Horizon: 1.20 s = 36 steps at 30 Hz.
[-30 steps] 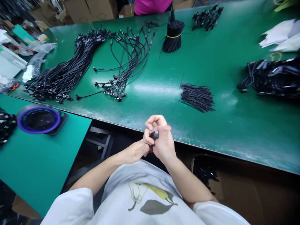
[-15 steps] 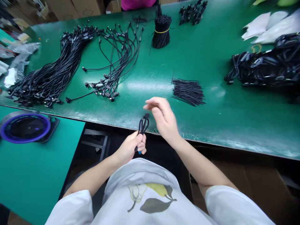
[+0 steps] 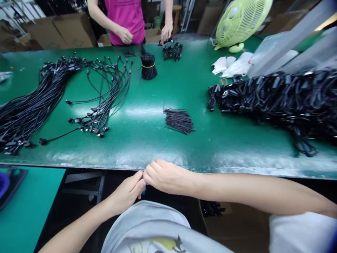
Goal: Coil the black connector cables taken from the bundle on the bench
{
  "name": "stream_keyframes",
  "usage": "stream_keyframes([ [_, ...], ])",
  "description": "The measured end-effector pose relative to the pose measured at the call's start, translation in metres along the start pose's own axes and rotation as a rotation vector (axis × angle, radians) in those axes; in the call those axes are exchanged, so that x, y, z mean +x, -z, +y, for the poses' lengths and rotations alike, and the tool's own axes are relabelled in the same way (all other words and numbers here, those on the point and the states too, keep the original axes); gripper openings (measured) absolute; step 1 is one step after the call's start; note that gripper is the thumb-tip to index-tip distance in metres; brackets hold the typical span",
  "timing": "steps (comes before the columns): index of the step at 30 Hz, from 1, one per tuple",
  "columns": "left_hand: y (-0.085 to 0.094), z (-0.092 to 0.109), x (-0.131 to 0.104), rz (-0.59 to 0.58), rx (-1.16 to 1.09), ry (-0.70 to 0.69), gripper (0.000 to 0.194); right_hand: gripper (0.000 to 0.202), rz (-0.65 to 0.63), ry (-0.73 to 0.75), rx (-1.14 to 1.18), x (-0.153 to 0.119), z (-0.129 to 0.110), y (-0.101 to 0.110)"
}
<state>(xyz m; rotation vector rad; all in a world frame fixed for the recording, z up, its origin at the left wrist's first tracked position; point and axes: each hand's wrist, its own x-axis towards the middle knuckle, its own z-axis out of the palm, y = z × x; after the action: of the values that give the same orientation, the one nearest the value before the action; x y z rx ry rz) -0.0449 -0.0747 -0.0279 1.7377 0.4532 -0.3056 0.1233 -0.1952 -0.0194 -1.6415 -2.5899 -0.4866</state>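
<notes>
My left hand (image 3: 129, 191) and my right hand (image 3: 163, 175) meet at the front edge of the green table. The fingers of my left hand are closed on a folded black cable, which the hands now cover. Over its looped end my right hand is wrapped, knuckles up. A small blue patch (image 3: 143, 191) shows beneath the fingers; what it belongs to is unclear. Beyond my hands lies a flat pile of short black ties (image 3: 179, 121). To the left are loose black cables (image 3: 105, 95) with plugs, several of them spread apart.
A thick bundle of long cables (image 3: 31, 109) covers the table's left. Coiled cables (image 3: 273, 98) are heaped at right. A banded tie bundle (image 3: 149, 66) stands at the back, near a co-worker's hand (image 3: 166, 31) touching small coiled cables (image 3: 172, 51). A green fan (image 3: 240, 23) stands behind.
My right hand has come down from above the table and closed over the cable at my left hand. The view has tilted up and turned right, bringing the co-worker and fan into sight.
</notes>
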Motion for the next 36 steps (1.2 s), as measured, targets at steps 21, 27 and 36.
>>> stream_keyframes([
  [21, 0.018, -0.004, 0.037, 0.313, -0.488, -0.017, 0.040, 0.025, -0.001, -0.893, 0.151, -0.114, 0.166, -0.059],
  [27, 0.009, 0.010, 0.046, 0.307, -0.651, -0.067, 0.041, 0.028, 0.071, -1.004, -0.050, -0.107, 0.152, -0.053],
  [36, -0.007, 0.023, 0.051, 0.245, -0.806, -0.123, 0.039, 0.017, 0.469, -1.086, 0.443, -0.071, 0.088, -0.021],
])
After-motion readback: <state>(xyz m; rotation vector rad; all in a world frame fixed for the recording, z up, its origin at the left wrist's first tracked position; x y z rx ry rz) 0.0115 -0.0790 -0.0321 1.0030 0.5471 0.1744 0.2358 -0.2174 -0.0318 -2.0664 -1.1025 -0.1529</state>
